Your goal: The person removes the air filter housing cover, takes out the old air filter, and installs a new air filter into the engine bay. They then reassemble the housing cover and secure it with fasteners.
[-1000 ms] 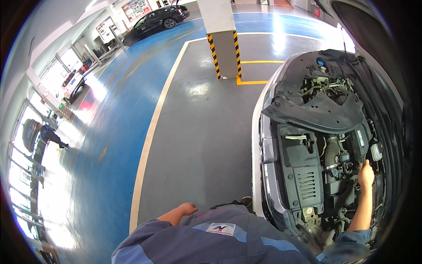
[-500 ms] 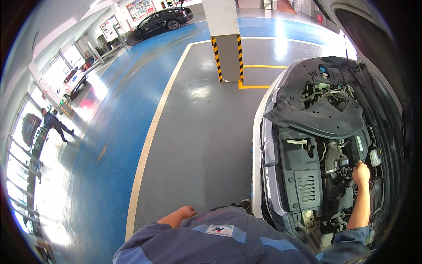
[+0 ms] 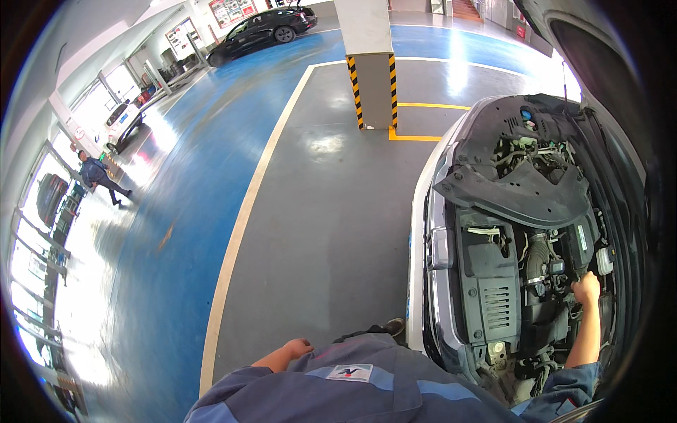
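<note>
My right hand (image 3: 586, 289) reaches into the open engine bay of a white car. Its fingers are closed beside a long black part with a white label (image 3: 582, 238); whatever they hold is hidden. Left of that hand runs a ribbed air intake hose (image 3: 537, 254), and to its right sits a pale reservoir (image 3: 604, 260). A black plastic trim panel (image 3: 522, 197) lies across the bay. Closer to the car's front is a black slotted cover (image 3: 498, 303). My left hand (image 3: 296, 348) is at my waist, fingers curled in, apart from the car, with nothing visible in it.
The raised hood (image 3: 599, 63) hangs over the bay at the upper right. A square pillar (image 3: 374, 92) with yellow-black striped corners stands ahead. A black car (image 3: 262, 33) is parked at the back; a white car (image 3: 124, 125) and a walking person (image 3: 102, 176) are at far left.
My right hand has come slightly nearer to me and turned a little in the engine bay. The far person has walked a little to the right. The whole view has shifted slightly.
</note>
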### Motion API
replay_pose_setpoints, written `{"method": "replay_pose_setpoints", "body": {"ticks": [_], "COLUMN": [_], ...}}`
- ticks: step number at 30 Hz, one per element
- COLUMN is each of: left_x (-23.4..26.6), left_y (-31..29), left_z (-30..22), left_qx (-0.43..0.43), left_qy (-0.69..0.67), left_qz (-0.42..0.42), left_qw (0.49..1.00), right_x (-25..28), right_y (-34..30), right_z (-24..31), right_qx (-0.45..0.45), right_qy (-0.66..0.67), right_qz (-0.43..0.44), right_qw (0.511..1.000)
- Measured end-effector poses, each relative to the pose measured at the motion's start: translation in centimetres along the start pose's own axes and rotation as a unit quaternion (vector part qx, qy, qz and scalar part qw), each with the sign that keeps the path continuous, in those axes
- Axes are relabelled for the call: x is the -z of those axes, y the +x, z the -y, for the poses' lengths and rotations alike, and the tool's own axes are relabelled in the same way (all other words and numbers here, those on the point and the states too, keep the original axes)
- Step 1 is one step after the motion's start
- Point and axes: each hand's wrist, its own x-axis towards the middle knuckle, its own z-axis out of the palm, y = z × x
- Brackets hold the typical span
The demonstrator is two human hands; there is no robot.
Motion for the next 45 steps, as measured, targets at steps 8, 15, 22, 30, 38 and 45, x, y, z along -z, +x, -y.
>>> {"method": "replay_pose_setpoints", "body": {"ticks": [8,15,22,30,38,45], "left_x": [0.4,-1.2,-0.7,0.7,4.6,5.5], "left_y": [1.3,3.1,2.5,3.0,6.4,6.1], "left_z": [-1.5,-0.9,0.9,-1.8,-7.5,-11.9], "left_qx": [-0.045,-0.041,0.001,-0.047,-0.146,-0.118], "left_qy": [0.013,-0.019,-0.007,0.047,0.177,0.129], "left_qz": [-0.027,-0.032,-0.017,0.013,0.011,0.009], "left_qw": [0.999,0.998,1.0,0.998,0.973,0.984], "right_x": [0.1,1.0,0.8,-15.2,-13.6,-15.2], "right_y": [0.7,-0.6,-6.2,-23.3,-33.1,-33.9], "right_z": [1.1,0.5,-6.5,-2.1,8.1,7.6], "right_qx": [-0.089,-0.1,-0.07,-0.178,-0.136,-0.076], "right_qy": [-0.014,0.0,0.252,0.638,0.48,0.529], "right_qz": [0.03,0.047,-0.149,-0.042,-0.18,-0.213], "right_qw": [0.995,0.994,0.953,0.748,0.848,0.818]}}
